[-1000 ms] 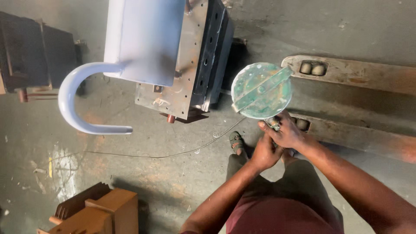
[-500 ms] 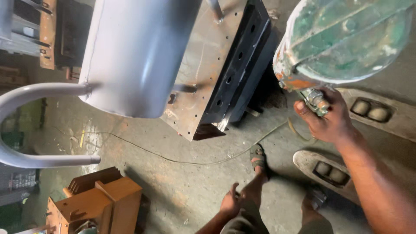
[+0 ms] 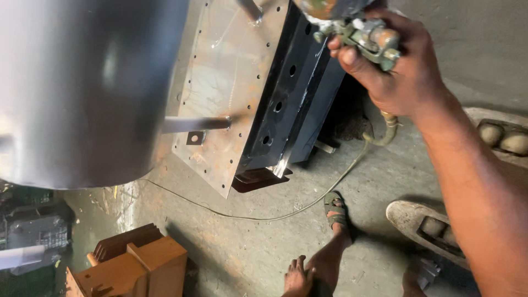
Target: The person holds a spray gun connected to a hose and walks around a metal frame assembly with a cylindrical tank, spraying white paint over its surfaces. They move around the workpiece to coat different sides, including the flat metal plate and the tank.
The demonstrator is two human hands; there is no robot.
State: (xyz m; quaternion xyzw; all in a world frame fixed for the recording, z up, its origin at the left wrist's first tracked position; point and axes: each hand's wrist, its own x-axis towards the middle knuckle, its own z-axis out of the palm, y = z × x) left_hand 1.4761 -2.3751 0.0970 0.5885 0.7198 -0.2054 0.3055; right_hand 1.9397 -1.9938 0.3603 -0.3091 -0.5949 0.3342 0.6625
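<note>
My right hand [image 3: 401,77] is raised at the top right, closed around the handle of a green-grey paint spray gun [image 3: 366,33]. Only the bottom of the gun's cup shows at the top edge. A hose fitting [image 3: 388,129] hangs below the hand, and a thin line [image 3: 247,215] runs from it across the floor. The gun sits just right of a black steel block [image 3: 291,99] bolted to a rusty drilled plate [image 3: 220,99]. My left hand [image 3: 298,278] hangs low beside my leg, fingers loose, holding nothing.
A big grey metal cylinder [image 3: 82,82] fills the upper left, with a rod [image 3: 195,124] joining it to the plate. Pallet-truck forks with rollers [image 3: 498,137] [image 3: 429,225] lie at the right. An orange-brown metal stand [image 3: 137,267] is at the bottom left. My sandalled foot [image 3: 334,212] rests on the concrete.
My right hand has carried the spray gun higher and nearer the black block; its cup has mostly left the view. My left hand, which was at the gun a second ago, hangs by my leg.
</note>
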